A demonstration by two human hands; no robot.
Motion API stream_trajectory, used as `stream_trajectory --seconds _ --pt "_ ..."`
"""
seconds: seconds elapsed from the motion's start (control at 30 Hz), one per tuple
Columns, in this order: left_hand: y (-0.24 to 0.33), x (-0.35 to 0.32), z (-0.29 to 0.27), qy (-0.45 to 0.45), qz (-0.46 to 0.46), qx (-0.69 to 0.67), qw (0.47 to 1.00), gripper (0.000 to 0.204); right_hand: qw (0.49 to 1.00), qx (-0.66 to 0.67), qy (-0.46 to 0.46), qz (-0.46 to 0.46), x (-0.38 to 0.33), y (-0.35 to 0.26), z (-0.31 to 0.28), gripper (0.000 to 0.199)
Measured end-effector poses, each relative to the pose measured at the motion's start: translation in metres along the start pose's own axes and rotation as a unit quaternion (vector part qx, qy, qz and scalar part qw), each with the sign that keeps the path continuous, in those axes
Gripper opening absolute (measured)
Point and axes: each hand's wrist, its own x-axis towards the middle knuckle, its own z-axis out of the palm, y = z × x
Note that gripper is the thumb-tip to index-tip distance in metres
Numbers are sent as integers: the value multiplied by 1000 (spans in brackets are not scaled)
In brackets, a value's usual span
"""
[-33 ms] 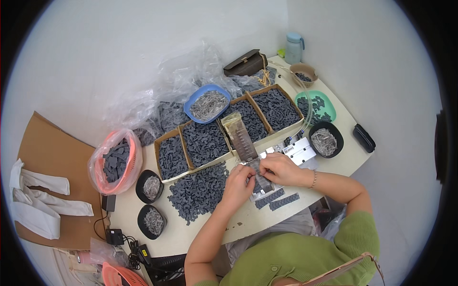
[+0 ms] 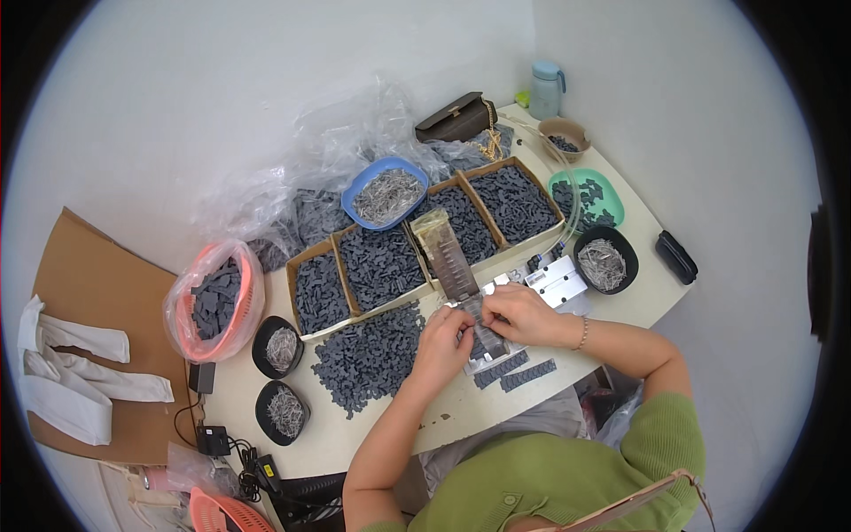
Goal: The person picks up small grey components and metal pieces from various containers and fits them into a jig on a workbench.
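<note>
Both hands work at a metal fixture [image 2: 496, 365] near the table's front edge, with a row of small dark grey plastic pieces [image 2: 489, 340] lying along it. My left hand [image 2: 442, 344] is closed at the left side of the row, fingertips bent inward. From the right, my right hand [image 2: 521, 314] reaches over the row, thumb and fingers pinched together. Whatever sits between the fingertips is too small or hidden to name. A clear ribbed chute [image 2: 450, 260] slopes up behind the hands. Two joined grey strips [image 2: 528, 375] lie just in front of the fixture.
A divided cardboard tray [image 2: 355, 310] of grey parts stands behind a loose heap of them [image 2: 370, 359]. Black bowls of metal pins [image 2: 282, 413] are on the left; another black bowl [image 2: 632, 266] is at right. A silver block [image 2: 557, 281] with tubing stands beside my right hand.
</note>
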Motion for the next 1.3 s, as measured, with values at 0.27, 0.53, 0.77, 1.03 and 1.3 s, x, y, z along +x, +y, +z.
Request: stream_trajectory --seconds 0.27,0.53,0.77,1.03,1.3 --pt "6 -1 -1 -7 -12 -7 1000 17 998 37 -5 55 4 -2 0 13" --pt "0 0 2 -6 -2 12 1000 20 998 30 -6 52 3 -3 0 14" --pt "1 -6 -6 1 81 81 993 15 993 -93 -17 -66 0 -2 -5 13" --pt "1 1 -15 -38 144 129 980 20 957 -258 -50 -126 3 -13 -4 12" --pt "-6 -3 -12 -13 69 32 997 20 967 -223 -45 -111 0 -11 0 14"
